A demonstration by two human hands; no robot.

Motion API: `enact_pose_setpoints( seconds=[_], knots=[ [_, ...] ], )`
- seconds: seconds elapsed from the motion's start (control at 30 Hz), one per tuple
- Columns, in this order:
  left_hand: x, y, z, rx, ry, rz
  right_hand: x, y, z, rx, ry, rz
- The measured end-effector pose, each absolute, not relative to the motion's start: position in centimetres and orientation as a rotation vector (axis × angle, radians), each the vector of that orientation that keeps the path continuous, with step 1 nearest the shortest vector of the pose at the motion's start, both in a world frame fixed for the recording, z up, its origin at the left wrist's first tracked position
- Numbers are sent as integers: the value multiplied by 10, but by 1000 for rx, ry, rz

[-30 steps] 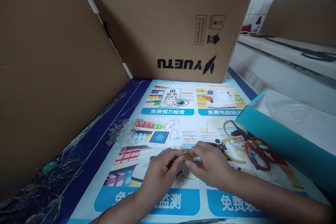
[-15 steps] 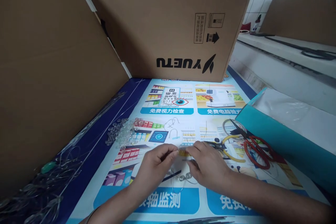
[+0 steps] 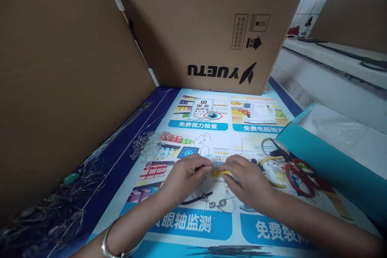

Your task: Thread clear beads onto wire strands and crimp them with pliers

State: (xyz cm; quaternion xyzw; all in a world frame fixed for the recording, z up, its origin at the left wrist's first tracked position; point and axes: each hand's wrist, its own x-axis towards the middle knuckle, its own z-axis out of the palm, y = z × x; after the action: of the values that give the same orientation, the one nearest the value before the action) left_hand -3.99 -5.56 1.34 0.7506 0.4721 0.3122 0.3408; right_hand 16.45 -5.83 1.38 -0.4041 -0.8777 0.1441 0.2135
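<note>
My left hand (image 3: 189,175) is closed in a pinch on a thin cord at the middle of the printed sheet. Facing it, my right hand (image 3: 249,177) pinches the same thin line, with a small gap between the two hands. Below them hangs a loop of cord with clear round beads (image 3: 217,203), over the sheet. What lies right between the fingertips is too small to tell. A pile of clear beads (image 3: 148,147) sits left of my hands.
Red-handled scissors (image 3: 302,175) and yellow-handled pliers (image 3: 272,173) lie right, beside a teal box (image 3: 326,161). Tall cardboard (image 3: 193,20) stands behind and left. Tangled beaded cords (image 3: 54,213) lie at left, dark thin strips (image 3: 229,251) at the front edge.
The view has shifted, so everything sits slightly further right. My hands have moved a little apart, and more of the beaded loop shows below them.
</note>
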Motion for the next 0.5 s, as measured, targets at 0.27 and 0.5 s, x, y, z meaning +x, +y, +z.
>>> enact_pose_setpoints(
  seconds=[0.27,0.5],
  knots=[
    [-32,-49,14,1921,1234,755,159,-50,15,-1100,-2520,203],
    [-29,-44,11,1851,1210,743,158,-45,14,-1132,-2551,318]
  ],
)
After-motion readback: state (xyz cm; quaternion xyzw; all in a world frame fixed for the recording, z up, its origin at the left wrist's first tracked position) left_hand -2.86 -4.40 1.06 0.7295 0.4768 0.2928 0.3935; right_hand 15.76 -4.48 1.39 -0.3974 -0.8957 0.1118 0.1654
